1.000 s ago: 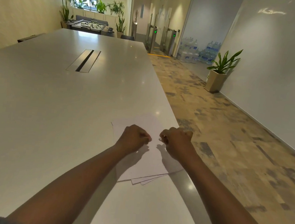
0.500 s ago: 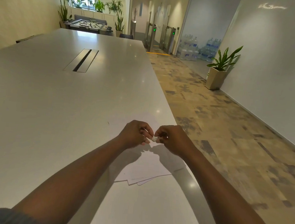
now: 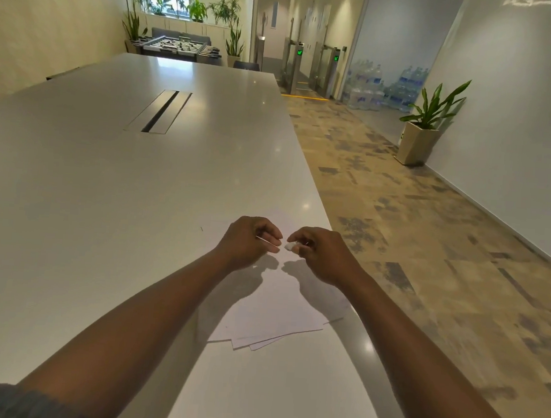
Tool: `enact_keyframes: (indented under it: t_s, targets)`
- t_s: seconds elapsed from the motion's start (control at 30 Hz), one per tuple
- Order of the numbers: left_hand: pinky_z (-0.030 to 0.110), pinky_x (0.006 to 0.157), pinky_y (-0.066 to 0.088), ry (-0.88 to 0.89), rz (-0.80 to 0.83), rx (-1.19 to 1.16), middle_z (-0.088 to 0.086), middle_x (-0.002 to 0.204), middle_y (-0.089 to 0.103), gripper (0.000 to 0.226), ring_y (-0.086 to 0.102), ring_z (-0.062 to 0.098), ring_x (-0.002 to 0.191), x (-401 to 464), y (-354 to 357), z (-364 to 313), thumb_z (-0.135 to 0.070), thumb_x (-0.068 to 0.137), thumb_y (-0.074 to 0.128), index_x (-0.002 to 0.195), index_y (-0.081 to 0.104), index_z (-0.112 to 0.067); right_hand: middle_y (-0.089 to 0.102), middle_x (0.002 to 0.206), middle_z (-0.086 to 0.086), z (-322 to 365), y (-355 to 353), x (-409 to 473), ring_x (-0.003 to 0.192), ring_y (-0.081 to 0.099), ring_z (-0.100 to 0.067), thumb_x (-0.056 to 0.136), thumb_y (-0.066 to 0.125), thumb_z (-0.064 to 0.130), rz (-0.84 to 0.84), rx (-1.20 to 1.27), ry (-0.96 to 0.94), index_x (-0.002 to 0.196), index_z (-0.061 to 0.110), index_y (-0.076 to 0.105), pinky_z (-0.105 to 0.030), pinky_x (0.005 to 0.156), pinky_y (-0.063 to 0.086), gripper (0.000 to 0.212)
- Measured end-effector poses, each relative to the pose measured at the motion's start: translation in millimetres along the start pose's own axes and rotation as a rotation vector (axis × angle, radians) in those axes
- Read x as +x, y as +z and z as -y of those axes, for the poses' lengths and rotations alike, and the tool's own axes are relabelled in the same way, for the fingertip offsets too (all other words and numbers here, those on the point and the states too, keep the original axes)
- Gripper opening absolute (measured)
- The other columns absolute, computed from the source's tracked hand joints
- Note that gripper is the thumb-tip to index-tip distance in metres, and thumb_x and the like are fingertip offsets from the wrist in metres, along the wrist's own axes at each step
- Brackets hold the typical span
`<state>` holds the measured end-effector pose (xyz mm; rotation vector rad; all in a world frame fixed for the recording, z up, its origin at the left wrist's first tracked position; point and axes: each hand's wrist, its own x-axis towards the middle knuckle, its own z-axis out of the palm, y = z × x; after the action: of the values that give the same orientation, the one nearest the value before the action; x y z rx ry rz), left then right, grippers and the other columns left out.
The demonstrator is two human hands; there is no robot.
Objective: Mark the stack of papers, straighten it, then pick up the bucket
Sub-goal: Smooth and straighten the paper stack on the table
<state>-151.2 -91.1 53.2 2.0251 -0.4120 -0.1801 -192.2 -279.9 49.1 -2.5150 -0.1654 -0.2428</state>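
A loose, fanned stack of white papers (image 3: 278,312) lies near the right edge of the long white table (image 3: 102,193). Both of my hands hover just above the stack's far part. My left hand (image 3: 251,243) has its fingers curled around a thin white stick-like item that barely shows. A small gap away, my right hand (image 3: 321,256) pinches a small white piece (image 3: 290,246) at its fingertips. No bucket shows in the head view.
A larger white sheet (image 3: 271,395) lies under the stack at the table's near end. A cable slot (image 3: 159,110) sits in the table's middle. The table's right edge borders a patterned floor (image 3: 430,255) with a potted plant (image 3: 422,135) by the wall.
My hands, which met at the small white piece half a second ago, have drawn slightly apart. The piece stays with my right hand.
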Motion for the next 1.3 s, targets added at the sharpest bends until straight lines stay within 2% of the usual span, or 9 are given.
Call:
enact_keyframes:
  t_s: [0.1,0.2,0.37,0.5,0.63,0.9,1.03,1.13,1.3]
  targets:
    - [0.031,0.089,0.051,-0.055,-0.005,0.310,0.001,0.106,0.069,0.021,0.064,0.016,0.100,8.3,-2.2,9.8,-0.004,0.078,0.074,0.089,0.069,-0.021,0.075,0.106,-0.005,-17.2,5.5,14.4,0.092,0.066,-0.015,0.095,0.066,0.013,-0.021,-0.049,0.074,0.105,0.011,0.074,-0.023,0.072,0.043,0.013]
    - [0.030,0.095,0.043,-0.209,-0.084,0.491,0.006,0.125,0.060,0.023,0.052,0.024,0.120,11.9,-8.7,21.3,-0.012,0.085,0.064,0.107,0.065,-0.018,0.075,0.107,-0.009,-35.8,7.5,38.2,0.096,0.069,-0.018,0.093,0.066,0.007,-0.035,-0.119,0.130,0.105,0.007,0.072,-0.023,0.070,0.040,0.014]
    - [0.042,0.097,0.041,-0.525,-0.208,0.584,0.019,0.126,0.046,0.032,0.043,0.039,0.120,7.7,-12.3,27.6,-0.012,0.085,0.051,0.117,0.051,-0.006,0.073,0.110,-0.013,-70.5,13.1,94.7,0.107,0.066,-0.030,0.094,0.065,0.013,-0.041,-0.184,0.201,0.105,0.007,0.070,-0.032,0.081,0.049,0.013]
    - [0.037,0.086,0.040,-0.681,-0.249,0.524,0.021,0.125,0.046,0.033,0.046,0.040,0.117,8.2,-12.7,37.4,-0.019,0.088,0.052,0.116,0.048,-0.002,0.073,0.108,-0.013,-93.2,20.2,139.9,0.109,0.066,-0.031,0.097,0.065,0.025,-0.029,-0.194,0.233,0.104,0.009,0.070,-0.036,0.086,0.052,0.018]
    - [0.034,0.079,0.039,-0.697,-0.266,0.504,0.019,0.117,0.050,0.026,0.049,0.038,0.111,9.1,-11.4,43.8,-0.021,0.086,0.054,0.104,0.044,-0.005,0.071,0.106,-0.016,-109.1,25.4,173.1,0.107,0.066,-0.033,0.099,0.061,0.029,-0.022,-0.200,0.233,0.102,0.006,0.069,-0.036,0.083,0.050,0.024]
    - [0.034,0.077,0.038,-0.660,-0.308,0.519,0.017,0.110,0.056,0.031,0.053,0.036,0.104,4.9,-7.7,53.7,-0.023,0.082,0.054,0.106,0.049,-0.005,0.070,0.105,-0.016,-128.3,34.5,203.1,0.106,0.064,-0.035,0.097,0.062,0.023,0.012,-0.227,0.199,0.098,0.006,0.067,-0.039,0.086,0.052,0.018]
    - [0.034,0.074,0.038,-0.648,-0.310,0.490,0.017,0.108,0.058,0.026,0.054,0.036,0.102,3.6,-8.9,52.0,-0.022,0.081,0.054,0.100,0.047,-0.006,0.060,0.122,-0.024,-112.6,29.4,189.2,0.120,0.056,-0.040,0.102,0.056,0.022,-0.018,-0.264,0.272,0.113,-0.001,0.060,-0.044,0.096,0.049,0.026]
    - [0.033,0.077,0.038,-0.652,-0.286,0.492,0.017,0.112,0.057,0.025,0.054,0.036,0.106,3.4,-10.5,48.2,-0.019,0.083,0.053,0.103,0.047,-0.005,0.051,0.132,-0.027,-100.9,29.2,166.9,0.119,0.055,-0.044,0.103,0.052,0.021,-0.133,-0.321,0.301,0.120,-0.003,0.051,-0.047,0.095,0.048,0.030]
    - [0.032,0.076,0.041,-0.664,-0.198,0.543,0.014,0.112,0.059,0.008,0.054,0.036,0.109,3.6,-12.7,36.9,-0.013,0.083,0.050,0.090,0.047,-0.010,0.065,0.106,-0.025,-83.8,32.0,124.8,0.102,0.065,-0.039,0.096,0.051,0.009,-0.066,-0.314,0.233,0.110,-0.004,0.061,-0.038,0.080,0.049,0.022]
